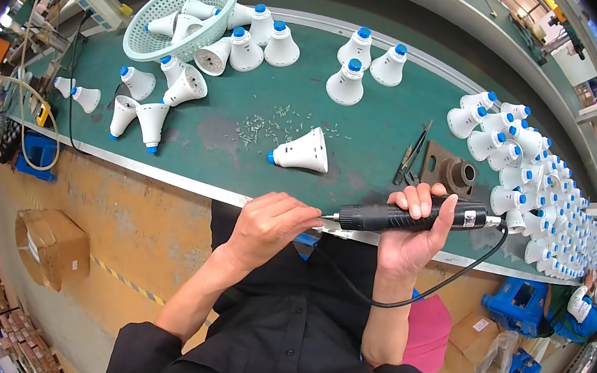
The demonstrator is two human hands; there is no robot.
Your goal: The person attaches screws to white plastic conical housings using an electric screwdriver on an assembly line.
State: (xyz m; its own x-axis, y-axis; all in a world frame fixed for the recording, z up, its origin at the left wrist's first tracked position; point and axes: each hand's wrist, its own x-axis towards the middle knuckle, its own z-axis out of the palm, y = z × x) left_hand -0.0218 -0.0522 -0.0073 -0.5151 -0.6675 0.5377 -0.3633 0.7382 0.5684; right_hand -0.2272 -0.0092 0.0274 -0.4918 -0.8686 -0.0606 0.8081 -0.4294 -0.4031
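Note:
My right hand (pixel 415 229) is wrapped round a black electric screwdriver (pixel 376 218), held level above the bench's front edge with its bit pointing left. At that bit my left hand (pixel 270 226) has its fingers pinched together; whatever they hold is too small or hidden to make out. Just beyond on the green bench lies a white bulb housing (pixel 305 150) on its side, its blue cap to the left. Small loose screws (pixel 264 128) are scattered behind and left of it.
A pale green basket (pixel 225 1) holds several housings, with more around it. Rows of white housings (pixel 515 156) crowd the right side. A metal fixture (pixel 451 168) and tweezers (pixel 413 152) lie near the screwdriver. Its black cable (pixel 441 291) loops below my right hand.

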